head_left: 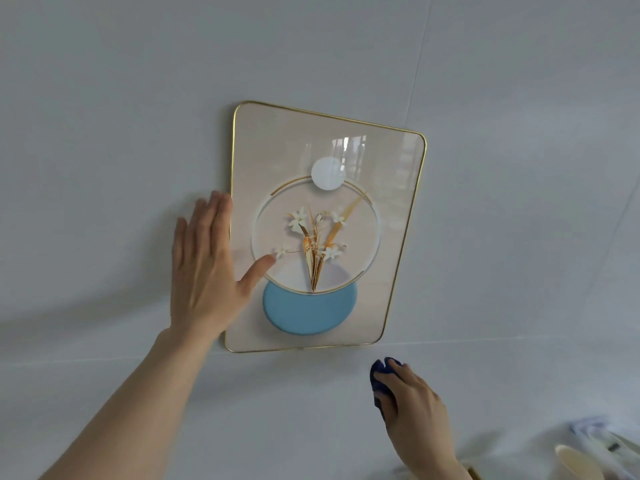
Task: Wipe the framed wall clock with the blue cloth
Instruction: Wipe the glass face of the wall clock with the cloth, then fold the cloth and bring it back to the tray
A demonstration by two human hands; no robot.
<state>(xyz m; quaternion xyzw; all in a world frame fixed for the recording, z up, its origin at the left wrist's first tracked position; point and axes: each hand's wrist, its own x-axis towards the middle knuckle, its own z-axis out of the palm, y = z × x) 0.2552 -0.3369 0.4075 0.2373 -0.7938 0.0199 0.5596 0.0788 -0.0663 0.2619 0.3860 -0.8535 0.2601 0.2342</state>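
Observation:
The framed wall clock (381,209) hangs on a pale wall, a gold-rimmed rounded rectangle with a floral picture, a white disc and a blue half-disc behind glass. It hangs tilted. My left hand (204,265) lies flat against its left edge, fingers spread on the wall and thumb on the glass. The blue cloth (381,372) is bunched below the clock's lower right corner. My right hand (412,403) grips it, a little apart from the frame.
The wall (519,98) is plain pale grey all around the clock. At the bottom right corner lie blurred items: a cream round object (578,462) and some whitish bluish material (595,431).

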